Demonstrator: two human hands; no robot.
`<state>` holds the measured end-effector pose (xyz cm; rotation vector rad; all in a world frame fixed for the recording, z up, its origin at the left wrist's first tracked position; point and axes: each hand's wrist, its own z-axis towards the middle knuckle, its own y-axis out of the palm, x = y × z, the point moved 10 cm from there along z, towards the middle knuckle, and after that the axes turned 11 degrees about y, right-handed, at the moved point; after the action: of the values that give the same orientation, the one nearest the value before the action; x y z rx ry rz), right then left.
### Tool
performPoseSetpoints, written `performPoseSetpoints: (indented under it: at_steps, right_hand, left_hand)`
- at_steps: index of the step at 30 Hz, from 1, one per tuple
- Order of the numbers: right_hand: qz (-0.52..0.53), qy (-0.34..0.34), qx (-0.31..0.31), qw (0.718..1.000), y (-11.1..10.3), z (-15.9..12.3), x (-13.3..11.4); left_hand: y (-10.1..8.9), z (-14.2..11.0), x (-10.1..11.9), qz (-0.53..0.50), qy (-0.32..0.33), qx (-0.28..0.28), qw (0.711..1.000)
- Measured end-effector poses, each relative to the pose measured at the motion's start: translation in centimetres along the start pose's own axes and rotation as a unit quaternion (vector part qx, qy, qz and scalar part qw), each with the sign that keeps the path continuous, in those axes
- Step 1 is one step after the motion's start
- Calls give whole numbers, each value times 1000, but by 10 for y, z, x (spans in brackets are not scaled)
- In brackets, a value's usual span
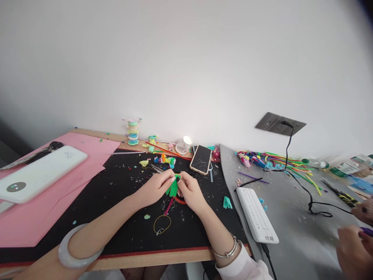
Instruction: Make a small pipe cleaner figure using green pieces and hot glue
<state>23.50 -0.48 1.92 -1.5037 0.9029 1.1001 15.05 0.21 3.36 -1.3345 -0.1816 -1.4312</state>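
Note:
Between my two hands is a bunch of green fuzzy pipe cleaner strips (172, 189), hanging down over the black mat (116, 206). My left hand (163, 184) pinches its upper left side with thumb and finger. From the other side my right hand (186, 188) pinches the top of the same bunch. A magenta pipe cleaner (169, 206) shows just below the green strips, and a red-orange curved one (180, 201) lies under my right hand. Nearer me rests a thin yellowish loop (162, 224). Scissors (156, 168) lie behind my left hand, partly hidden.
A smartphone (201, 159), a paper cup (183, 145) and a striped spool stack (133, 133) stand toward the wall. Pink sheets (67, 175) with a white device (43, 173) lie left. Right are a white power bank (257, 216), cables, pipe cleaners (285, 161) and another person's hand (354, 252).

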Motion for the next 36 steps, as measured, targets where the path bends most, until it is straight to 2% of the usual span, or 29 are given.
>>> performPoseSetpoints:
  at_steps: [13,20,24,28,36]
  right_hand:
    - [-24,-9,9,1000,0,1,2]
    - [11,2,-5,1000,2,1,1]
    - [-11,-8,-6,1000,4,1,-2]
    - [-19,-7,-2,1000,2,1,0]
    - [-60,-12,51,997,-11,1,0]
  left_hand:
    - [0,1,0,-17,-3,6,1000]
    - [-5,-1,-7,-29,-32,35,998]
    - [-7,-1,-9,-33,-41,46,998]
    - [-4,-2,-8,-78,-55,30,995]
    - [13,-4,-12,-126,-70,-23,989]
